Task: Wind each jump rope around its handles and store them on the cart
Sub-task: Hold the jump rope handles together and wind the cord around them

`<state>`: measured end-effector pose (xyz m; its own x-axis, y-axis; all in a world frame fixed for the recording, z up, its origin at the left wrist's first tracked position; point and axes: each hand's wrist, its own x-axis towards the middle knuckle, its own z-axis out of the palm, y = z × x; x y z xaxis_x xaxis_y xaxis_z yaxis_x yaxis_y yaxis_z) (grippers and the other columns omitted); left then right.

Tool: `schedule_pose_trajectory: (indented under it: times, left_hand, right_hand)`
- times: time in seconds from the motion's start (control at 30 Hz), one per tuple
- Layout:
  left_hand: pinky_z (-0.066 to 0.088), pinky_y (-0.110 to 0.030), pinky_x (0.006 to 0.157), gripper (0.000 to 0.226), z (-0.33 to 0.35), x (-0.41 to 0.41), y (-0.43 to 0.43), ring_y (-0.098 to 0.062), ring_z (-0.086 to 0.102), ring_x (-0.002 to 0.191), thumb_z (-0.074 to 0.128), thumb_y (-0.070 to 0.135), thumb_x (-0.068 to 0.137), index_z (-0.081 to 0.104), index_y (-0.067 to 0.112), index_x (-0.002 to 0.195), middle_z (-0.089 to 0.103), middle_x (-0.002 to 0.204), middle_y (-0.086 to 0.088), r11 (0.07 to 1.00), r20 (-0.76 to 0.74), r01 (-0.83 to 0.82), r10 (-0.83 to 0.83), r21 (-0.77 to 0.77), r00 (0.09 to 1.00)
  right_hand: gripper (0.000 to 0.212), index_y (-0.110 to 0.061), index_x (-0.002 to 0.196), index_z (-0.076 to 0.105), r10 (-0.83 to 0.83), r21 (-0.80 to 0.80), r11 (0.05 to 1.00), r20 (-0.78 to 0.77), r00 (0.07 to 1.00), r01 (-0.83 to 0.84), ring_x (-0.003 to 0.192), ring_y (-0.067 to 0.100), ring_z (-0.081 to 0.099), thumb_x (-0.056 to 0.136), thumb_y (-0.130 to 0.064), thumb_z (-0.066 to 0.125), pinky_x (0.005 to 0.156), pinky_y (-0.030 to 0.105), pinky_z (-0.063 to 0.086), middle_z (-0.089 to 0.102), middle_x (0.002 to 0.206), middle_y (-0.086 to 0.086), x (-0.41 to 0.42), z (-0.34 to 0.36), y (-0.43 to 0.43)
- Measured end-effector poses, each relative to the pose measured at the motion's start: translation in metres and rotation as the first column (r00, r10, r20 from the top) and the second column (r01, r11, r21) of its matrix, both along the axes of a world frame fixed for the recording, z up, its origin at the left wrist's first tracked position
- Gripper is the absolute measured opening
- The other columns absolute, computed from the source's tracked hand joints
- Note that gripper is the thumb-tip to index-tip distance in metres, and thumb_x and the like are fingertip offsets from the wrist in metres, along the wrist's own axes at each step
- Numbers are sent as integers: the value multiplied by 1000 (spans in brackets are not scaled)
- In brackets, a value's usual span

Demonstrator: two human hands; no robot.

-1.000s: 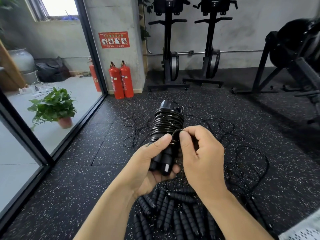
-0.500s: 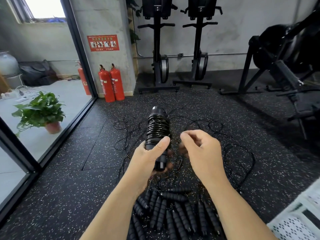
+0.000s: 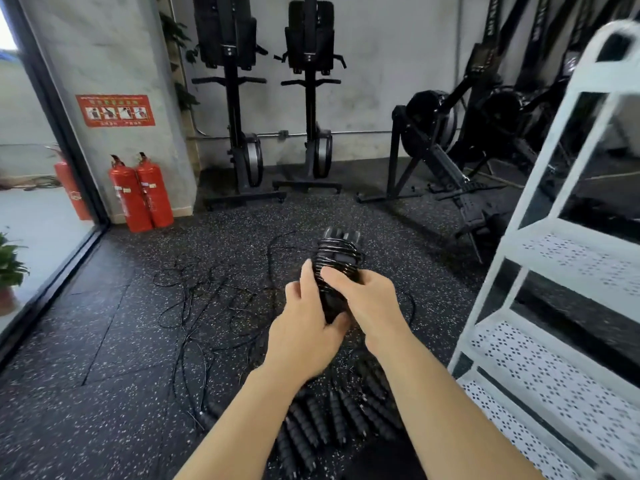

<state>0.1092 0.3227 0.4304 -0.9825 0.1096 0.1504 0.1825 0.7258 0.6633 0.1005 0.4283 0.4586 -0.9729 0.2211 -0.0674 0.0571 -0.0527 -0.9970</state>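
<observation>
A black jump rope point(image 3: 337, 258) is wound in tight coils around its two handles and stands upright in front of me. My left hand point(image 3: 304, 327) grips the lower part of the bundle, thumb up along the coils. My right hand point(image 3: 367, 303) grips it from the right, fingers curled over the coils. Below my arms, several more black ribbed handles point(image 3: 311, 427) lie side by side on the floor, and their loose cords point(image 3: 194, 306) sprawl across the speckled rubber floor. The white cart point(image 3: 554, 375) with perforated shelves stands close at the right.
Two red fire extinguishers point(image 3: 140, 195) stand by the pillar at the left. Upright rowing machines point(image 3: 242, 133) line the back wall, and more black gym machines point(image 3: 450, 161) sit at the back right. A glass wall runs along the left, with a potted plant point(image 3: 8, 268) behind it.
My view has swung right, bringing the white cart into sight. My right hand, apart from the bundle half a second ago, now grips the wound rope together with my left hand.
</observation>
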Motion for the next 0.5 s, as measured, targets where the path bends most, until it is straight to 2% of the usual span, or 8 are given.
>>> schedule_pose_trajectory:
  times: [0.07,0.13,0.17,0.23,0.27,0.33,0.4,0.5]
  left_hand:
    - [38,-34,89,101,10,7,13,-27,52,122,67,46,86,-6,37,155,32,143,3,987,56,90,-98,130,994]
    - [41,-39,105,100,23,10,24,-21,50,125,72,44,81,5,40,155,40,145,4,918,134,111,-174,381,976]
    - [41,-42,107,93,31,11,30,-21,51,126,72,38,85,12,34,156,45,144,3,849,198,59,-189,526,962]
    - [50,-42,97,61,48,13,41,-25,59,113,65,25,92,39,17,147,58,133,-7,650,352,-90,-286,755,891]
    - [52,-39,87,44,55,15,48,-26,62,103,63,21,94,51,12,135,62,125,-13,577,389,-129,-354,807,850]
    - [52,-37,80,35,65,19,65,-28,61,99,59,16,95,59,0,127,65,124,-22,550,410,-127,-429,825,805]
    - [52,-34,76,32,72,23,90,-28,63,98,57,11,97,61,0,127,66,123,-22,543,386,-104,-437,833,813]
    - [53,-26,61,16,82,26,130,-17,64,76,57,6,97,67,7,108,71,95,-11,530,346,-81,-424,844,837]
  right_hand:
    - [14,-13,88,74,-55,-26,998,19,998,56,73,14,70,79,-25,76,53,21,50,74,82,1,14,10,18]
    - [16,-10,89,73,-77,-60,995,22,997,78,67,14,69,81,-23,76,51,21,53,74,82,5,28,19,39]
    - [18,-9,89,73,-87,-70,994,24,996,89,68,17,69,80,-24,76,55,24,55,74,83,7,35,22,49]
    - [30,-5,88,72,-123,-58,990,42,992,125,77,24,69,77,-32,79,72,38,57,74,91,13,45,28,71]
    - [36,-3,88,71,-141,-47,988,53,989,144,79,25,68,74,-36,80,75,40,56,73,97,16,50,32,81]
    - [34,-8,84,67,-171,-37,984,60,983,173,77,25,65,72,-38,80,70,37,52,70,103,20,57,36,102]
    - [28,-9,81,65,-196,-50,979,59,979,199,79,24,67,75,-33,79,63,32,51,72,101,18,63,43,125]
    - [26,-8,94,68,-210,-93,972,45,977,213,88,27,70,79,-26,78,68,35,57,72,101,14,70,51,159]
